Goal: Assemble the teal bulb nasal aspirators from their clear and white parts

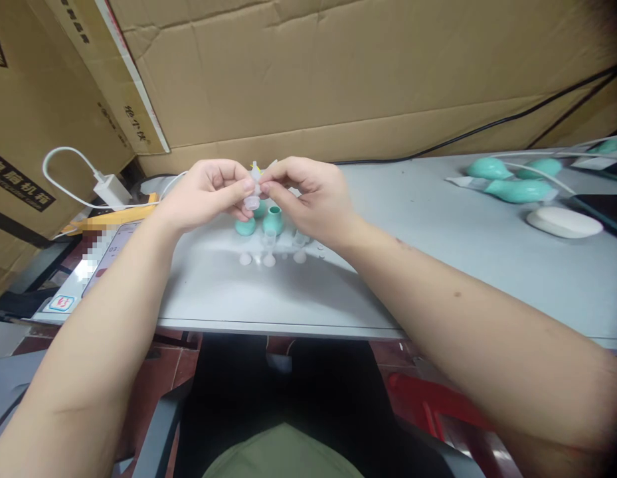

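My left hand [213, 192] is closed, pinching a small translucent plastic nozzle piece [252, 201] with a round, wider lower end. From the other side my right hand [303, 189] is closed too, its thumb and forefinger pinched at the upper part of the piece; a clear tip [273, 164] shows above these fingers. Whether it is one part or two I cannot tell. Just below the hands stand mint-green rubber bulbs [274, 221], one with an open neck. In front of them are small clear plastic cups [270, 238] and several whitish round pieces [269, 261].
More green bulbs [520, 190], some in clear wrapping, lie at the right near a white oval object [564, 222]. At left are a phone [113, 255], a yellow object [111, 218] and a white charger [111, 191] with cable. Cardboard [362, 73] walls the table's [412, 265] back.
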Demonstrator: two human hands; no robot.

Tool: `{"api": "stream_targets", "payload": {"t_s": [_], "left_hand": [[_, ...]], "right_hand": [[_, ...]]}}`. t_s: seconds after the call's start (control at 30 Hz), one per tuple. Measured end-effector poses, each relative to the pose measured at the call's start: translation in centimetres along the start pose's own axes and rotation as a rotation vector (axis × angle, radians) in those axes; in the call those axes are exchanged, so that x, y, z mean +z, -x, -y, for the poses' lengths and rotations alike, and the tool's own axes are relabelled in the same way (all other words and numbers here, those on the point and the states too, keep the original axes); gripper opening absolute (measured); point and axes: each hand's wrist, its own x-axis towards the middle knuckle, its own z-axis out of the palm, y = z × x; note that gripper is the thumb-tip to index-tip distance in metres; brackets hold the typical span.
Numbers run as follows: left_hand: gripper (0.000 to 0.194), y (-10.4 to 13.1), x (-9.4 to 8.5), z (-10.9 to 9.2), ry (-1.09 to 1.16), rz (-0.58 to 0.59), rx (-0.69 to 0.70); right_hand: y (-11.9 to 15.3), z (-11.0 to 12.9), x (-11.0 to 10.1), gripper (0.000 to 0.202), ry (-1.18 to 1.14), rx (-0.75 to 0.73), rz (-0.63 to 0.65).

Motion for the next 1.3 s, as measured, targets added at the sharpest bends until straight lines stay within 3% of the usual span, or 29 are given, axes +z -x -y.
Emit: {"api": "stream_targets", "payload": {"t_s": [0.17,0.33,0.47,0.6,0.73,0.9,1.07,1.2,1.3], "left_hand": [[0.062,0.0,0.3,-0.1,0.011,0.003,-0.024],[0.062,0.0,0.4,-0.2,0.034,0.012,-0.02],[0.059,-0.1,0.2,0.0,0.043,0.046,-0.04],[0.059,-0.1,0.1,-0.1,0.042,0.016,-0.03],[0.062,0.0,-0.3,-0.4,0.028,-0.047,-0.021],[0.063,0.2,-0.4,-0.6,-0.021,-0.005,-0.027],[0.063,0.2,-0.3,-0.5,-0.005,0.006,-0.032],[0.061,0.0,-0.3,-0.3,0.021,0.017,-0.035],[0.062,0.0,-0.3,-0.1,0.009,0.027,-0.055]], "right_hand": [[0.2,-1.1,0.5,0.025,0.252,-0.207,0.007],[0.5,-1.5,0.7,0.035,0.399,-0.205,0.072],[0.4,-1.2,0.2,0.031,0.426,-0.139,0.165],[0.3,-0.9,-0.2,0.022,0.378,-0.113,0.185],[0.2,-0.6,-0.1,0.012,0.232,-0.044,0.117],[0.0,0.2,0.1,0.018,-0.056,0.041,0.051],[-0.2,0.9,0.1,0.008,-0.275,0.158,-0.047],[-0.3,0.6,0.1,0.009,-0.251,0.186,-0.055],[-0.1,0.2,0.1,0.014,-0.124,0.114,-0.007]]}}
